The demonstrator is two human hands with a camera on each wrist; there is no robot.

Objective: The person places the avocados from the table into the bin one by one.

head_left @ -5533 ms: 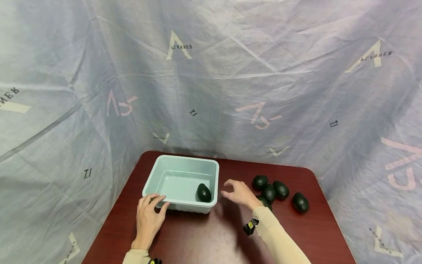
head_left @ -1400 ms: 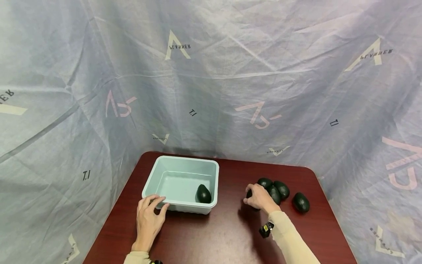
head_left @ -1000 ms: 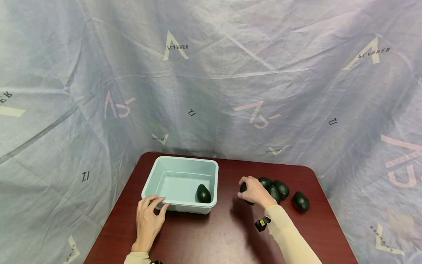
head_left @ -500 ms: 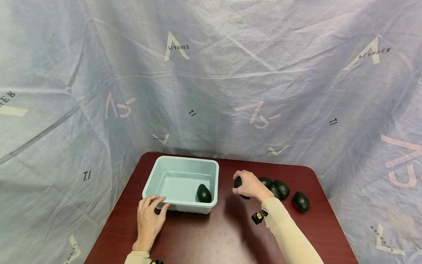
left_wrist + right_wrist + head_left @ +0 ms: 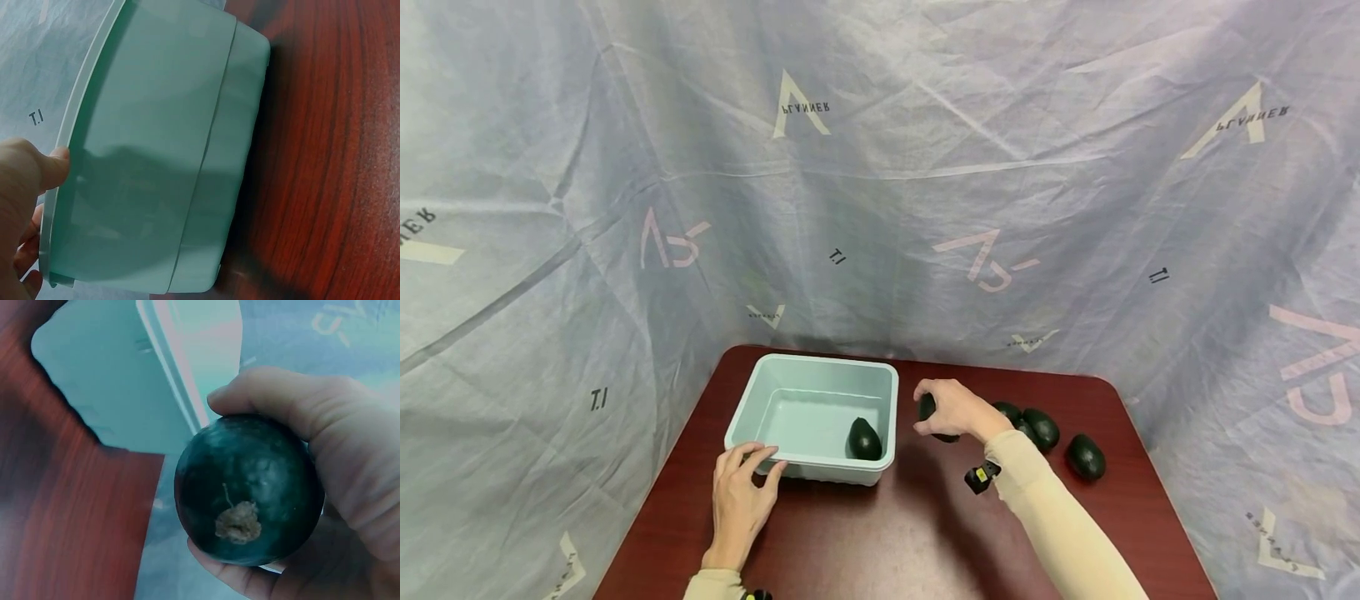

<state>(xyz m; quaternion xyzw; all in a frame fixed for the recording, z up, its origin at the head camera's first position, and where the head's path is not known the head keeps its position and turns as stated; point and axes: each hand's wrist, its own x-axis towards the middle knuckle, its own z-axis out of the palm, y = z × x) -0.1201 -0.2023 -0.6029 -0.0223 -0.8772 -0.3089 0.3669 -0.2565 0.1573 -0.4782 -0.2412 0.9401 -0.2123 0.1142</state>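
Observation:
My right hand (image 5: pixel 957 408) holds a dark green avocado (image 5: pixel 250 494) just right of a pale green plastic bin (image 5: pixel 827 364). In the right wrist view the thumb and fingers curl round it, and its brown stem end shows. With my left hand (image 5: pixel 742 500) I pinch the bin's near rim, thumb outside and fingers over the edge, as the left wrist view shows. One avocado (image 5: pixel 865 440) lies inside the bin at its near right corner. Several more sit on the table to the right, among them one avocado (image 5: pixel 1041 429) in a cluster partly hidden behind my right wrist.
A single avocado (image 5: pixel 1086 457) lies apart near the right edge of the dark red table (image 5: pixel 865 542). A grey printed sheet (image 5: pixel 880 208) hangs behind and along both sides of the table.
My right hand went right to the cluster, took hold of an avocado and lifted it, then carried it left towards the bin. My left hand has stayed on the rim.

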